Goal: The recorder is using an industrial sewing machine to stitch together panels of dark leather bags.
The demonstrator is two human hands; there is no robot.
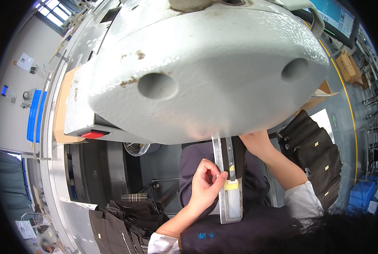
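A large pale grey machine head (223,97) fills the upper middle, and a narrow metal arm (232,207) runs from under it toward my lap. Beside that arm is my left hand (206,183), closed, its thumb tip pressed near a yellow patch (231,185) on the metal. What the thumb and fingers pinch, if anything, is too small to make out. My right hand (256,142) reaches under the head's lower edge, on the arm's right side; its fingers are hidden there. Dark cloth (239,154) lies along the arm close to the right hand.
Dark garment pieces with small yellow tags (309,152) hang at the right. Another stack of dark pieces (130,220) lies at lower left. A red switch (92,134) sits on the machine's left side. Cardboard (65,110) stands behind it; a screen (337,19) is upper right.
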